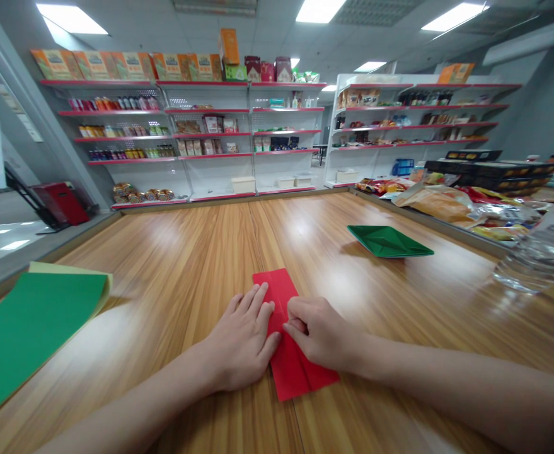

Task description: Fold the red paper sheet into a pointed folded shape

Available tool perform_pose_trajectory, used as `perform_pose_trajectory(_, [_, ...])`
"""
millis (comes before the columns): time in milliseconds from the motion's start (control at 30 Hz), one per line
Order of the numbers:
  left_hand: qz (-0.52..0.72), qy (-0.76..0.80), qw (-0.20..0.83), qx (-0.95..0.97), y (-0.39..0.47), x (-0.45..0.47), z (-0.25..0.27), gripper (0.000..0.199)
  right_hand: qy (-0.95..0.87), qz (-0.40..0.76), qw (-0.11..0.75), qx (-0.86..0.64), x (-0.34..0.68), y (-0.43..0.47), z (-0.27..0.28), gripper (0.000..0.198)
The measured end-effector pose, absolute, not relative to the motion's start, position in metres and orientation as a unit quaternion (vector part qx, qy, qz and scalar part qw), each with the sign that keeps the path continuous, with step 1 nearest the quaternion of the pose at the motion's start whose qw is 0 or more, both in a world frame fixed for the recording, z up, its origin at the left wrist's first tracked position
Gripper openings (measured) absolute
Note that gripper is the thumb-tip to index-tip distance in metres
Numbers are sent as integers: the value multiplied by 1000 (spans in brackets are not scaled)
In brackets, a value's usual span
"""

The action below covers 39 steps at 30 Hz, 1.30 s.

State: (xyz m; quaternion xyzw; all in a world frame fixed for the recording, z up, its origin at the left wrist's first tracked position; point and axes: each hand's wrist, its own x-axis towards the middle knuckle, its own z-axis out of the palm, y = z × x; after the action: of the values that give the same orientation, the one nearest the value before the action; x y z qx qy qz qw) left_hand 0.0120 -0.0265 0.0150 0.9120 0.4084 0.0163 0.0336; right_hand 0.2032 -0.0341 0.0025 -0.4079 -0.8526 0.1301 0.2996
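Note:
A red sheet of paper (300, 375), folded into a long strip, lies on the wooden table in front of me. Along its left edge my left hand (246, 337) rests flat, fingers stretched out and touching the paper. My right hand (321, 331) is on the strip's right side, its fingers curled in and the thumb against the index finger, pressing at the paper's middle. Whether any paper is pinched between those fingertips is hidden. A lengthwise crease runs down the strip.
A folded green paper piece (390, 241) sits farther back to the right. Green and yellow paper sheets (31, 328) lie at the left. A clear plastic bottle (539, 252) and packaged snacks (440, 202) are on the right. Stocked shelves (205, 151) stand behind the table.

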Motion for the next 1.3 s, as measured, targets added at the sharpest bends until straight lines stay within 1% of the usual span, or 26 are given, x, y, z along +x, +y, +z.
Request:
perform_pose_trajectory(133, [19, 408, 24, 912, -26, 11, 15, 54, -861, 132, 293, -394, 206, -40, 1, 24])
perform_pose_trajectory(667, [7, 415, 38, 909, -28, 13, 19, 59, -885, 173, 244, -356, 217, -76, 1, 24])
perform_pose_trajectory(767, [9, 416, 59, 907, -28, 11, 21, 64, -894, 212, 243, -311, 221, -85, 7, 27])
perform_pose_trajectory(867, [12, 414, 82, 907, -28, 10, 22, 80, -883, 313, 233, -262, 226, -88, 13, 31])
perform_pose_trajectory(933, [15, 410, 87, 908, -27, 10, 22, 89, -848, 367, 239, -299, 227, -81, 13, 30])
perform_pose_trajectory(967, [17, 407, 88, 909, -25, 9, 22, 90, -826, 375, 249, -338, 227, -75, 13, 28])
perform_pose_trajectory(1000, [19, 404, 88, 910, -23, 8, 22, 90, -806, 359, 271, -385, 226, -67, 12, 24])
perform_pose_trajectory(1067, [20, 391, 88, 916, -19, 7, 21, 90, -790, 319, 299, -430, 223, -49, 9, 11])
perform_pose_trajectory(1133, [21, 376, 89, 922, -14, 4, 21, 90, -802, 276, 301, -436, 219, -31, 6, 11])
perform_pose_trajectory(1200, [24, 366, 95, 925, -9, 2, 21, 89, -832, 205, 288, -428, 215, -19, 3, 4])
perform_pose_trajectory(1300, [27, 362, 99, 926, -6, 0, 21, 90, -847, 146, 284, -424, 213, -13, -1, 9])
